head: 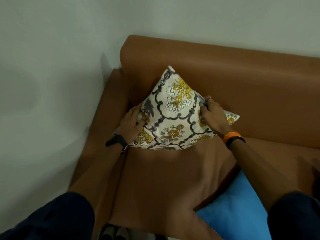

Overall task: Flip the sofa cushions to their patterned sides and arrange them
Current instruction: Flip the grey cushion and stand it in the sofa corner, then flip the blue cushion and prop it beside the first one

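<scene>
A cream cushion (174, 116) with yellow flowers and a dark lattice print stands on one corner in the left corner of the brown sofa (242, 87), patterned side facing me, leaning against the backrest. My left hand (133, 122) grips its left edge. On the right edge, my right hand (211, 113) pinches the fabric. A plain blue cushion (237, 208) lies flat on the seat at the lower right, partly under my right arm.
The sofa's left armrest (103, 135) runs beside a pale wall (52, 84). Bare seat (164, 179) lies in front of the patterned cushion. Dark footwear (112, 232) shows on the floor at the bottom edge.
</scene>
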